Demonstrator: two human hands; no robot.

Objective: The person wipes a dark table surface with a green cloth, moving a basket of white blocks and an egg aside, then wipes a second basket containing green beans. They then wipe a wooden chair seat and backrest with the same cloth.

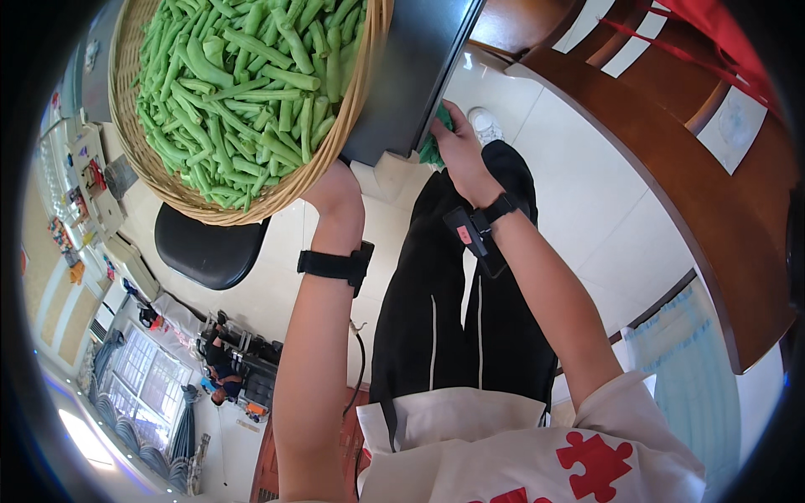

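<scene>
Left hand [335, 189] beneath basket [361, 99] of beans [243, 92], right hand [461, 152] gripping green material [430, 152]

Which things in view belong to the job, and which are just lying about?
Likely in use:
wicker basket of green beans, left hand partly behind it
green item, at the right hand

Likely just around:
black seat
brown wooden furniture

basket [362, 92] cut off above, left hand [335, 186] mostly hidden behind it
</scene>
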